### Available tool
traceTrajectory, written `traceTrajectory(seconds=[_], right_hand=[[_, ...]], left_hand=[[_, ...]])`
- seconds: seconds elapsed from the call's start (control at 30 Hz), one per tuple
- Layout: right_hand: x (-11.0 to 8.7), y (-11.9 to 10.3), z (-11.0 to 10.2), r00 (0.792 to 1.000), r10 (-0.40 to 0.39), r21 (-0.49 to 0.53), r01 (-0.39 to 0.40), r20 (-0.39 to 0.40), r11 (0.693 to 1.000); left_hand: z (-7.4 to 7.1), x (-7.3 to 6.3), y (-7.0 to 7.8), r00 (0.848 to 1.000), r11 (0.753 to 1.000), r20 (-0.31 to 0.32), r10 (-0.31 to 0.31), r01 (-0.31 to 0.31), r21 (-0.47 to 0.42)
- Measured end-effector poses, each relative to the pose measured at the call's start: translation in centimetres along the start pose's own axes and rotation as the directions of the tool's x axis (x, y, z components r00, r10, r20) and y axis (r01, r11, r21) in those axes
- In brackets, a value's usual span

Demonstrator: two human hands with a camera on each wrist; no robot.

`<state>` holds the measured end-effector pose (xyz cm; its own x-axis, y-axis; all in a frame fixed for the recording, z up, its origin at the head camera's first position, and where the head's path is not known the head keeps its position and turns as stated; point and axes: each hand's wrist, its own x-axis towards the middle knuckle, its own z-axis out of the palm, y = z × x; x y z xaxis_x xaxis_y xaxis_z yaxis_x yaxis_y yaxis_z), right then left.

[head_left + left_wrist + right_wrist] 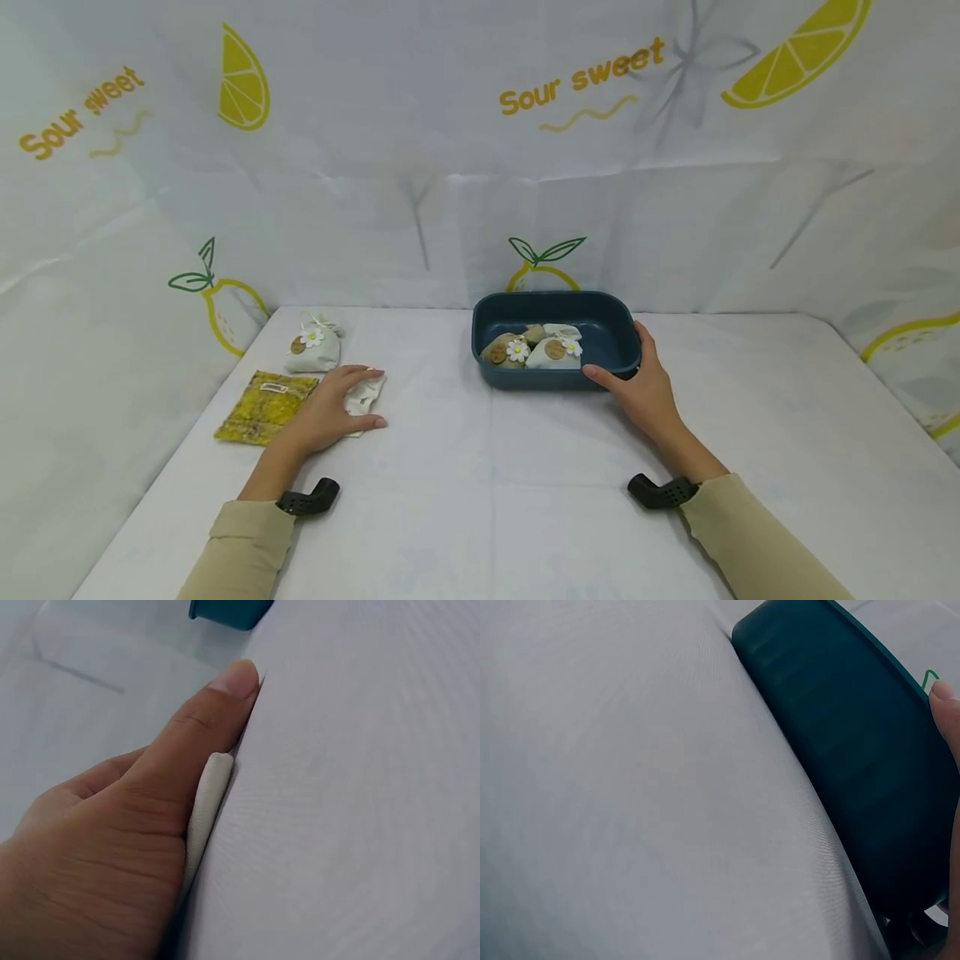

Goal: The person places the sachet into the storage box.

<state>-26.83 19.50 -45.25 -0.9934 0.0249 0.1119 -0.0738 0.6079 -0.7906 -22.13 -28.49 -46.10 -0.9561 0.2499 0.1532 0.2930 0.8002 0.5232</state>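
Note:
My left hand (327, 410) lies over a flat white packet (364, 395), thumb and fingers spread across it. In the left wrist view, the edge of that white packet (206, 814) shows under the hand, and the thumb lies low along the tabletop. Most of the packet is hidden by the palm. My right hand (647, 385) grips the right front corner of a dark teal bin (536, 380), its thumb over the front rim. Inside the bin, on its left side, sit a tan drawstring sachet (498, 350) and a pale drawstring sachet (553, 352), each with a white flower.
Left of my left hand lies a flat yellow patterned packet (262, 408), partly behind the wrist. Behind it stands another pale drawstring sachet (313, 353) with a flower. A white lemon-print cloth (360, 242) hangs at the table's back edge.

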Motion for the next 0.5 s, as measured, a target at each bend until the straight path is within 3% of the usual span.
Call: traceTrajectory(seconds=[0.23, 0.5], right_hand=[[0.04, 0.17, -0.04, 1.0, -0.004, 0.0, 0.004, -0.005, 1.0], [-0.02, -0.2, -0.17, 1.0, 0.006, -0.003, -0.006, 0.013, 1.0]], left_hand=[[0.34, 0.02, 0.21, 0.997, 0.998, -0.062, 0.046, -0.049, -0.05], [0.48, 0.12, 0.44, 0.992, 0.995, -0.121, -0.027, 0.015, -0.101]])
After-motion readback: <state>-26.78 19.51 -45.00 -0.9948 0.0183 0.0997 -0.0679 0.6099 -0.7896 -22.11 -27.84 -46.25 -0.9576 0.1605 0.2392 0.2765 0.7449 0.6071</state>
